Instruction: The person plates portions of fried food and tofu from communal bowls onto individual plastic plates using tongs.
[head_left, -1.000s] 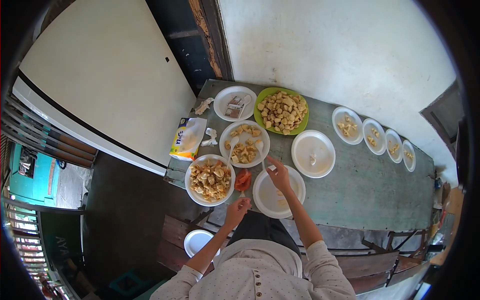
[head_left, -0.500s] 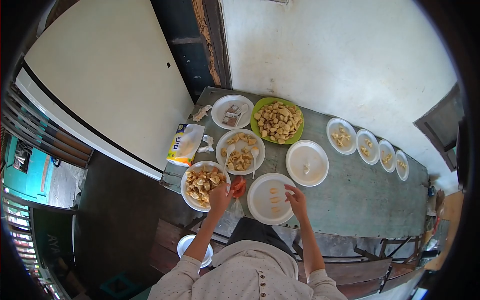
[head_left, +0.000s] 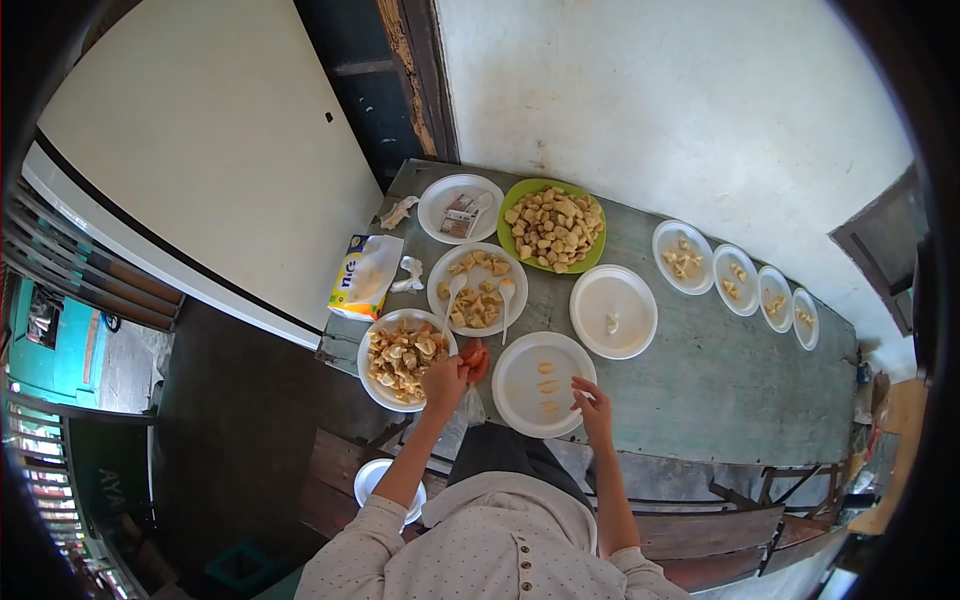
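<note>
My left hand [head_left: 444, 382] is closed at the right edge of a white plate heaped with golden fried pieces [head_left: 404, 358], beside a red plastic item [head_left: 474, 360]; what its fingers hold is hidden. My right hand [head_left: 592, 402], fingers apart, hovers over the right rim of a white plate [head_left: 520, 385] on which three small oval pieces [head_left: 547, 386] lie in a column. Behind my left hand, another plate holds fried pieces [head_left: 478, 290] and two white spoons [head_left: 506, 305].
A green plate [head_left: 600, 245] piled with tan chunks stands at the back. A white plate [head_left: 635, 330] holds a small white bit. Several small plates [head_left: 738, 305] line the wall side. A tissue pack [head_left: 366, 276] lies at the left; a bowl [head_left: 380, 480] sits on the bench.
The camera view has shifted slightly. My left hand has moved a little to the right, nearer the red item. My right hand stays beside the plate with the oval pieces.
</note>
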